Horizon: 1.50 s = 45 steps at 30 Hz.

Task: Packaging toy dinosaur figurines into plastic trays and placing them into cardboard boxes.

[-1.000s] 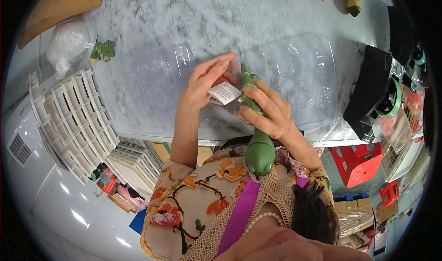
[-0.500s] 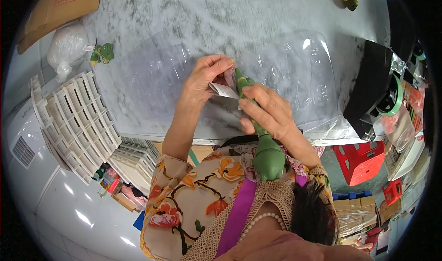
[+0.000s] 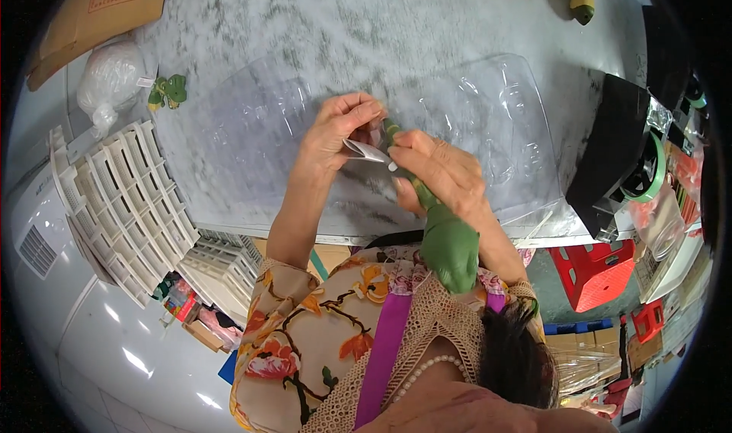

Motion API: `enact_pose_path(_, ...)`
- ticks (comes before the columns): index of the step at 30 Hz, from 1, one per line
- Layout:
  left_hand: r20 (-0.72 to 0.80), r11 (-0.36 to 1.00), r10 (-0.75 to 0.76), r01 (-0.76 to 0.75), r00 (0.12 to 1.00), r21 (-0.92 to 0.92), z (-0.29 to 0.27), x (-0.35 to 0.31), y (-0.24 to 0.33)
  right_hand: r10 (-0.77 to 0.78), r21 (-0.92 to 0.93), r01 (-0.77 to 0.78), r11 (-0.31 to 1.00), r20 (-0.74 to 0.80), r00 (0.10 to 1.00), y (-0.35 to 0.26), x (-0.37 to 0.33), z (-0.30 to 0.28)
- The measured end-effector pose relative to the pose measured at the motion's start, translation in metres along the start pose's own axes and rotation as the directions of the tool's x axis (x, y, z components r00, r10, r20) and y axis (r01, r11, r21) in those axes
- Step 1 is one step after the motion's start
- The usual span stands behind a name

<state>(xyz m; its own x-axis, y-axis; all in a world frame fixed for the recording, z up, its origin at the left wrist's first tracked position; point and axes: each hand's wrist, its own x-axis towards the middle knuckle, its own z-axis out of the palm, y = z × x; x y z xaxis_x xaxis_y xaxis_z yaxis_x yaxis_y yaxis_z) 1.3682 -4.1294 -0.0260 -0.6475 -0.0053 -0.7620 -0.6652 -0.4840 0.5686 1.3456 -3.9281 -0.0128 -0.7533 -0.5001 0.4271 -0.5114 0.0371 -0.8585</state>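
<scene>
My right hand [image 3: 446, 170] is closed around the thin part of a green toy [image 3: 448, 250]. The toy has a thick, rounded end close to my chest and a narrow, yellow-marked end pointing away; it looks like a toy animal, but its exact kind is unclear. My left hand [image 3: 343, 128] is closed in a pinch beside the narrow end. A folded white paper tag [image 3: 364, 151] sticks out beneath its fingers, between the two hands. What the left fingertips pinch is partly hidden. A small white piece [image 3: 392, 166] shows by the right fingers.
Clear plastic sheets [image 3: 259, 128] lie flat on the grey table [image 3: 343, 36]. A small green dinosaur toy [image 3: 169, 91] and a white plastic bag [image 3: 114, 82] are at the left, near white crates [image 3: 133, 204]. Yellow-green toys [image 3: 576, 2] lie far right. A black holder with green tape [image 3: 648, 166] stands right.
My right hand has slid slightly toward the narrow end and turned, swinging the toy's thick end up and to the right. My left hand has barely moved.
</scene>
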Motion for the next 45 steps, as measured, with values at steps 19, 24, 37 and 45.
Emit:
enact_pose_path(19, -0.258, 0.436, 0.853, -0.35, 0.453, 0.829, -0.13, -0.033, 0.128, 0.054, -0.309, -0.086, 0.947, -0.111, 0.992, 0.001, 0.042, 0.053)
enact_pose_path(24, -0.257, -0.032, 0.808, 0.474, 0.531, 0.88, -0.348, -0.024, 0.151, 0.156, -0.246, -0.145, 0.958, 0.026, 0.987, -0.005, 0.046, 0.063)
enact_pose_path(37, 0.188, 0.387, 0.876, -0.88, 0.443, 0.275, -0.017, -0.145, 0.155, 0.181, -0.308, -0.211, 0.928, -0.124, 0.976, -0.079, 0.071, -0.074)
enact_pose_path(45, 0.486, 0.275, 0.756, -0.886, 0.438, 0.372, 0.154, -0.176, 0.096, 0.004, -0.236, -0.033, 0.971, -0.119, 0.993, -0.055, 0.097, -0.077)
